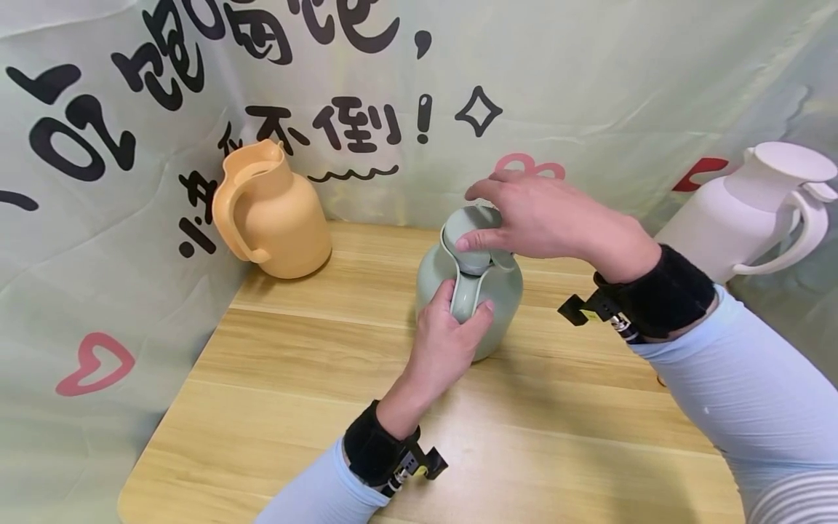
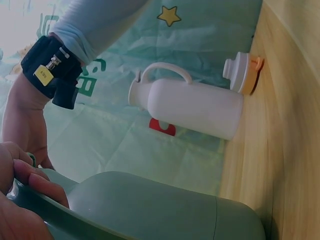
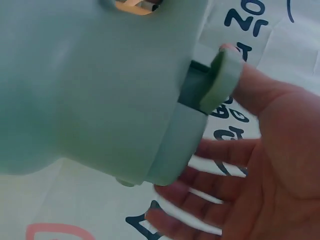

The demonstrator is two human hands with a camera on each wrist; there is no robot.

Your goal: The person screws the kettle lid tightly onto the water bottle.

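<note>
- Desk (image 1: 314, 422) carries 3 jugs; the green jug (image 1: 503, 309) stands upright near the far edge, roughly midway between the left and right edges, its handle (image 1: 465, 297) turned towards the person — within easy reach, it seems.
- Left hand (image 1: 445, 338) grips that handle, fingers curled firmly round it, probably to steady the jug while the other hand is at its top.
- Right hand (image 1: 546, 215) is wide open over the lid (image 1: 466, 225), fingers spread; its thumb lies at the raised tab (image 3: 227, 82), likely for leverage. Whether the other fingertips touch the lid or only hover beside it, I cannot tell.
- Orange jug (image 1: 288, 218) stands at the far left corner and the white jug (image 1: 746, 211) by the right edge — both well apart from the green jug, perhaps to leave the 2 hands room.
- Small white-and-orange container (image 2: 242, 73) sits just beside the white jug's base.
</note>
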